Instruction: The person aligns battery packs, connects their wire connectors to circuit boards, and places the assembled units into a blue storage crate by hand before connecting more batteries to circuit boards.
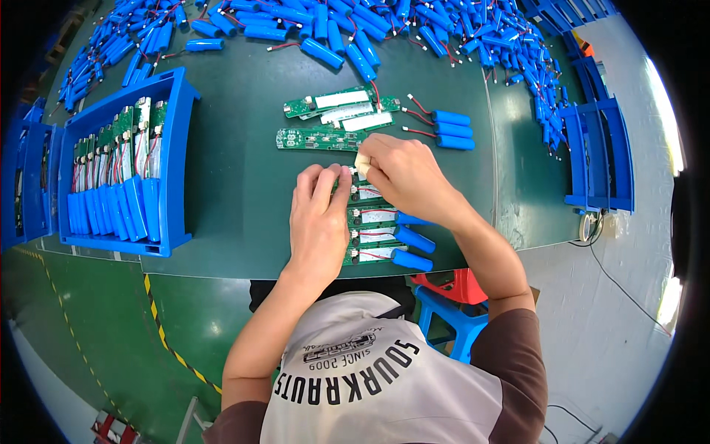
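My left hand (318,218) lies over the left ends of a row of green circuit boards (376,216), its bent fingertips pressed at the left end of the uppermost one. From the right, my right hand (407,174) meets it there in a pinch, pale covers on its fingertips; what it pinches is hidden. Red wires run across the boards in the row, and blue cylindrical batteries (414,238) stick out at their right ends. Just above my hands another circuit board (318,139) lies crosswise, with a small stack of boards (340,98) behind it. Several wired batteries (452,129) lie side by side to the right.
At the left stands a blue bin (183,140) packed with boards and batteries, another blue bin (46,177) beyond it. A big heap of blue batteries (322,52) spreads along the far side. Blue crates (600,148) line the right edge, near a tape roll (585,226).
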The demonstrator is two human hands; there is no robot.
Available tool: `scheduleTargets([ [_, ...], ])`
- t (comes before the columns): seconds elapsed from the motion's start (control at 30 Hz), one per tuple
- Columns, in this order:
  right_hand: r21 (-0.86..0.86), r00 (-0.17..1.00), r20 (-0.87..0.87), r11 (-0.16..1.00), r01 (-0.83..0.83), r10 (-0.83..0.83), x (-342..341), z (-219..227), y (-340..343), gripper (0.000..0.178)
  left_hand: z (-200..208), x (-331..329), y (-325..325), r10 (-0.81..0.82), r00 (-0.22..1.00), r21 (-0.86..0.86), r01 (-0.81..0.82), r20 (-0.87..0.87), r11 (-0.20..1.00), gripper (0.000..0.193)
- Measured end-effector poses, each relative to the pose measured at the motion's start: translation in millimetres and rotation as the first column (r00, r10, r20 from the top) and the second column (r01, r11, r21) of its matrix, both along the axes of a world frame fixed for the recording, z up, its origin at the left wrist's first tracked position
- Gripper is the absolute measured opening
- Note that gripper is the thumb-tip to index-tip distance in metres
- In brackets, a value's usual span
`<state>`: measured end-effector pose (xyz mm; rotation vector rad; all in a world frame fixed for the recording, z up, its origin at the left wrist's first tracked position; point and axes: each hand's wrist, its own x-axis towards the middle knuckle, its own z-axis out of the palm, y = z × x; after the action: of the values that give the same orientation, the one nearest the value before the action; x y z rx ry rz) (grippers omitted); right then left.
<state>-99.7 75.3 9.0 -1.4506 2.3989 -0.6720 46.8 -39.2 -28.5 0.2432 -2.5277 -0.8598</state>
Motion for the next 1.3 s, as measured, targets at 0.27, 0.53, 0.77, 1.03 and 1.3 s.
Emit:
scheduleTargets([
  [0.27,-0.02,0.999,-0.029,0.999,0.03,-0.03,8,-6,-4,0.005,2,-2,-4,-0.03,1.0,0.047,0.03,-0.001,0.998,0.039],
  [0.53,0.013,0.994,-0.088,0.998,0.065,-0.064,17,4,0,0.016,0,-3,-3,-0.009,1.0,0.013,0.01,-0.024,1.0,0.034],
  [0.77,-0.113,0.96,0.23,0.975,0.189,-0.159,-13,25,27,0.022,-1,0,-1,0.0,0.999,-0.045,-0.001,-0.035,0.999,0.039],
  [1.03,-0.103,0.913,-0.362,0.982,0.159,-0.186,-45,-6,38,0.016,22,-27,-52,0.037,0.989,-0.238,-0.071,-0.146,0.969,0.03],
  [1.3,-0.293,0.956,0.087,0.909,0.295,-0.282,-43,2,41,0.006,21,-52,-62,-0.08,0.974,0.014,0.084,-0.21,0.996,0.013],
])
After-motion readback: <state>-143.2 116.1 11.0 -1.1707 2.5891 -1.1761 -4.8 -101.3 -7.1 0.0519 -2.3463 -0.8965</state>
